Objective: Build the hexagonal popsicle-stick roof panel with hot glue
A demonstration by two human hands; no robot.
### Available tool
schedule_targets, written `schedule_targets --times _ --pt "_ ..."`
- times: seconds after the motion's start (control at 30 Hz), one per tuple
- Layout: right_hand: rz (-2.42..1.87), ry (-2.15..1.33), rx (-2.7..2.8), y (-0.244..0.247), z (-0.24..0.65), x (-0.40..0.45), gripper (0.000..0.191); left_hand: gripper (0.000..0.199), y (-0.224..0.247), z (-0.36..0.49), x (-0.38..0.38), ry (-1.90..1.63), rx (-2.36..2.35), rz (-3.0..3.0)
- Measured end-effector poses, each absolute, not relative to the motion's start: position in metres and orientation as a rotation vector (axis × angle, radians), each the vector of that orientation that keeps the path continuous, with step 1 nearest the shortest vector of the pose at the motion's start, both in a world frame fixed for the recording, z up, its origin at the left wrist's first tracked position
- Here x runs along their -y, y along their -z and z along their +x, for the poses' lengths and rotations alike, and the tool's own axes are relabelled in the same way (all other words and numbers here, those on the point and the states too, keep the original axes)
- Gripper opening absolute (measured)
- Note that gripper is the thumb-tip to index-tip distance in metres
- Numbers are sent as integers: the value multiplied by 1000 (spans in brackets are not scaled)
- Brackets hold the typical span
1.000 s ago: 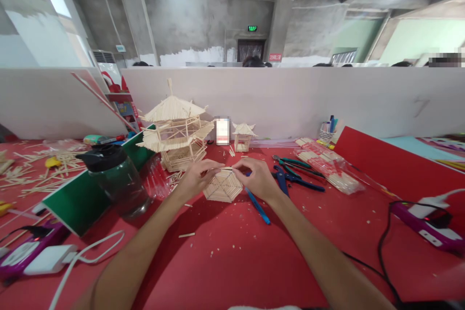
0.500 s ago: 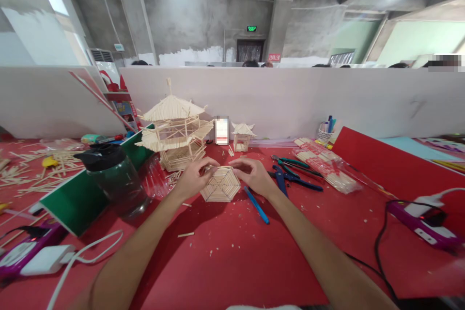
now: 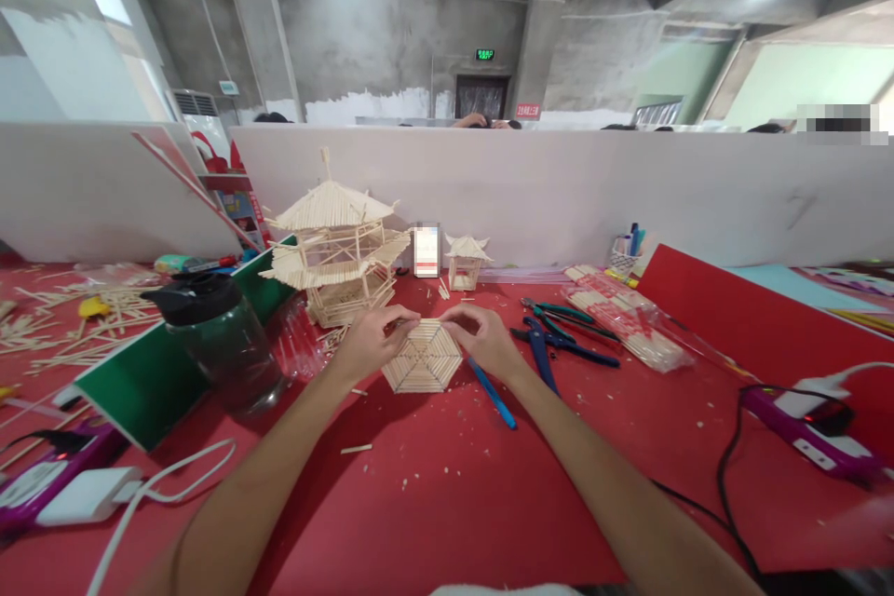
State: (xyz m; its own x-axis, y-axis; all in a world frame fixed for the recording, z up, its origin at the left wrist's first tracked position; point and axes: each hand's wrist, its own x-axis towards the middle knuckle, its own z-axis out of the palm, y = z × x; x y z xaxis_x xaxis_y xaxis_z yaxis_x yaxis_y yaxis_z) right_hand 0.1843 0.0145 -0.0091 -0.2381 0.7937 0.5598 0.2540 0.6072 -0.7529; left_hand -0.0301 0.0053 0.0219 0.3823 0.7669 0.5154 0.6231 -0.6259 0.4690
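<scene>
A hexagonal panel of thin wooden sticks (image 3: 423, 361), its sticks laid in rings with dark lines along the spokes, is between my hands above the red tabletop (image 3: 447, 521). At its upper left corner, my left hand (image 3: 377, 340) pinches the edge between thumb and fingers. My right hand (image 3: 483, 335) grips the upper right corner the same way. Just below my right hand lies a blue pen (image 3: 494, 396). Behind my left hand stands a two-tiered stick pavilion (image 3: 339, 251), and a small stick pavilion (image 3: 467, 263) is farther back.
Blue-handled cutters (image 3: 541, 356) and green-handled pliers (image 3: 559, 312) lie to the right, near bagged wooden sticks (image 3: 629, 317). At left stand a dark water bottle (image 3: 216, 345) and a green board (image 3: 126, 400). Purple power strips (image 3: 810, 438) with cables lie at both sides. A phone (image 3: 426, 251) leans against the partition.
The hexagonal panel has tilted slightly and shows a little more of its face. Both hands keep their hold at its upper corners. Beyond the partition, a person's hand has risen to their head.
</scene>
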Motion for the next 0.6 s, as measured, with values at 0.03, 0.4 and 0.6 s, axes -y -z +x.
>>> schedule_targets --times 0.03,0.4,0.6 --pt "-860 -638 1786 9 184 -15 14 30 -21 -31 -6 -1071 -1233 2459" --pt "-858 -710 1704 10 183 -19 12 23 -23 -30 -6 -1103 -1222 2479" --pt "-839 -790 1663 12 183 -22 18 21 -26 -30 -3 -1112 -1182 2507"
